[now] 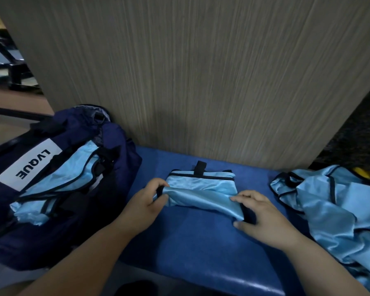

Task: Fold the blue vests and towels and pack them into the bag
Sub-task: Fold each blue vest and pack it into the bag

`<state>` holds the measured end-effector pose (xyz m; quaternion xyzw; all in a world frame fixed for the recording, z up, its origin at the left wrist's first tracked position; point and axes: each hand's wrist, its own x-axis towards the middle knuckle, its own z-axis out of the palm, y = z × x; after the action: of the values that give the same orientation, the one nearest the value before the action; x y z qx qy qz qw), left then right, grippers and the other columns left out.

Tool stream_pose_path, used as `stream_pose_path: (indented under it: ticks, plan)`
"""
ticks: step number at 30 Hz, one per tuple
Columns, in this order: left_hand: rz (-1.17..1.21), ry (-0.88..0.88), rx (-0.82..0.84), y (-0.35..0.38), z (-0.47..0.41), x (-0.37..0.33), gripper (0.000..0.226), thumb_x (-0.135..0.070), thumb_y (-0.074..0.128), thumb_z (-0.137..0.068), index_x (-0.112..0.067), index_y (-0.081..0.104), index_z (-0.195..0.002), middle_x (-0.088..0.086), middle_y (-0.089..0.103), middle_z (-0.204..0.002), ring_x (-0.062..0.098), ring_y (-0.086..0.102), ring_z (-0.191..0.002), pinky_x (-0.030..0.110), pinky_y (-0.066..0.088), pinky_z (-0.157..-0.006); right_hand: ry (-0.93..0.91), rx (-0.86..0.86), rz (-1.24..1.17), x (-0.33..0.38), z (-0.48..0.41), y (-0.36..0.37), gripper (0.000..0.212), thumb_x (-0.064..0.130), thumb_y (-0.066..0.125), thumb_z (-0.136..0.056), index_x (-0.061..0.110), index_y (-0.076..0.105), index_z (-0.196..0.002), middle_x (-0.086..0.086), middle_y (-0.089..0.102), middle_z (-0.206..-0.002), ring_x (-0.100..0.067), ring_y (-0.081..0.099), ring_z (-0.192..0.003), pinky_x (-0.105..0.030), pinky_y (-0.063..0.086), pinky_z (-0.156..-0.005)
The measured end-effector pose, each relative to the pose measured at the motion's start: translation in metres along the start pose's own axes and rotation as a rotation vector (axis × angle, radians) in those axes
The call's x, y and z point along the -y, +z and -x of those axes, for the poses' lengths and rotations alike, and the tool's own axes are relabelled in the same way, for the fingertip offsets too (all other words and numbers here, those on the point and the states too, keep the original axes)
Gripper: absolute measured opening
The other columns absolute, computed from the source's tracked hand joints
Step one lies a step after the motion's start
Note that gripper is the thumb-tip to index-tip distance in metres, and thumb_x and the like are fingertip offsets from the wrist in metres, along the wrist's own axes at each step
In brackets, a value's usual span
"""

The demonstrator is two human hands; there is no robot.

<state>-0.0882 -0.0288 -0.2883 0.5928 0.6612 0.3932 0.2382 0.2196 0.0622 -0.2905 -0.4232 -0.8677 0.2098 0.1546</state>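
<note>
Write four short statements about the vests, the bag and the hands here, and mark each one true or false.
1. The left hand and right hand both hold the folded vest on the blue bench. True.
2. The navy bag lies right of the folded vest. False: it lies to its left.
3. Light blue fabric already sits in the bag. True.
4. The loose pile on the right is red. False: it is light blue with black trim.
</note>
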Motion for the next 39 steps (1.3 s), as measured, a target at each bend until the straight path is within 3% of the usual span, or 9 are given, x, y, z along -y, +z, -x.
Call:
stream_pose_path:
  ticks: [5,10,15,18,22,26,30,36,39]
  plan:
    - [0.096,-0.011,0.029,0.0,-0.002,0.001,0.017,-0.043,0.052,-0.079,-0.047,0.053,-0.096,-0.018,0.062,-0.094,0.005,0.059,-0.09,0.027,0.046,-0.084,-0.093,-0.166,-0.016,-0.003,-0.004,0.005,0.038,0.025,0.083,-0.073,0.042,0.069,-0.103,0.027,0.051,-0.107,-0.006,0.053,-0.106,-0.017,0.04,-0.094]
    - [0.146,-0.027,-0.023,-0.004,-0.003,-0.003,0.022,-0.049,0.05,-0.076,-0.042,0.054,-0.096,-0.017,0.064,-0.091,0.006,0.06,-0.084,0.029,0.047,-0.079,-0.182,-0.346,-0.151,0.008,-0.004,-0.003,0.016,0.049,0.06,-0.082,0.034,0.064,-0.086,0.023,0.059,-0.099,-0.007,0.058,-0.096,-0.015,0.042,-0.086]
    - [0.122,-0.067,-0.04,-0.002,-0.004,-0.003,0.017,-0.036,0.05,-0.085,-0.046,0.053,-0.098,-0.012,0.065,-0.098,0.007,0.061,-0.094,0.028,0.047,-0.085,-0.14,-0.31,-0.123,0.013,-0.004,0.0,0.026,0.061,0.051,-0.083,0.047,0.047,-0.062,0.022,0.053,-0.069,-0.002,0.049,-0.076,-0.013,0.036,-0.068]
    - [0.017,-0.091,-0.048,0.002,-0.006,-0.001,0.02,-0.023,0.054,-0.095,-0.039,0.05,-0.106,-0.008,0.062,-0.111,0.01,0.058,-0.102,0.023,0.039,-0.087,-0.001,-0.241,-0.128,0.01,-0.003,0.006,0.063,0.082,0.036,-0.079,0.023,0.043,-0.058,0.015,0.054,-0.07,-0.009,0.049,-0.078,-0.02,0.036,-0.066]
    - [-0.185,-0.082,-0.088,0.008,-0.005,0.0,0.028,-0.028,0.057,-0.094,-0.027,0.052,-0.122,-0.009,0.056,-0.121,0.013,0.055,-0.111,0.027,0.041,-0.094,0.192,-0.15,-0.069,0.017,-0.005,0.006,0.055,0.051,0.047,-0.095,0.02,0.037,-0.051,0.002,0.049,-0.057,-0.007,0.047,-0.064,-0.027,0.034,-0.059]
    - [-0.324,0.052,-0.178,0.006,-0.001,0.002,0.04,-0.047,0.055,-0.084,-0.023,0.059,-0.116,-0.01,0.052,-0.118,0.015,0.055,-0.104,0.034,0.047,-0.089,0.387,-0.137,-0.016,0.028,-0.004,0.0,0.048,0.043,0.06,-0.09,0.015,0.046,-0.054,0.003,0.05,-0.054,-0.013,0.05,-0.058,-0.034,0.037,-0.058]
    - [-0.373,0.261,-0.221,0.006,0.002,-0.002,0.022,-0.043,0.057,-0.08,-0.033,0.064,-0.099,-0.023,0.053,-0.106,0.009,0.051,-0.097,0.035,0.044,-0.086,0.289,-0.377,-0.003,0.033,-0.001,0.001,0.03,0.035,0.076,-0.076,0.028,0.047,-0.072,0.011,0.055,-0.076,-0.009,0.053,-0.072,-0.028,0.039,-0.062]
    - [-0.311,0.047,0.088,0.008,0.006,-0.015,0.063,-0.078,0.038,-0.068,-0.039,0.058,-0.114,-0.035,0.046,-0.117,0.0,0.037,-0.12,0.028,0.029,-0.105,-0.03,-0.417,0.179,0.033,0.003,0.012,0.034,0.006,0.079,-0.073,0.023,0.072,-0.101,0.012,0.062,-0.092,-0.018,0.062,-0.089,-0.024,0.047,-0.076]
    - [-0.383,0.01,0.186,0.008,0.006,-0.017,0.074,-0.081,0.049,-0.063,-0.043,0.046,-0.126,-0.028,0.033,-0.139,0.006,0.031,-0.134,0.03,0.02,-0.11,0.077,-0.28,0.172,0.037,0.006,0.007,0.044,0.033,0.067,-0.081,0.023,0.067,-0.124,0.01,0.062,-0.109,-0.017,0.057,-0.109,-0.021,0.04,-0.085]
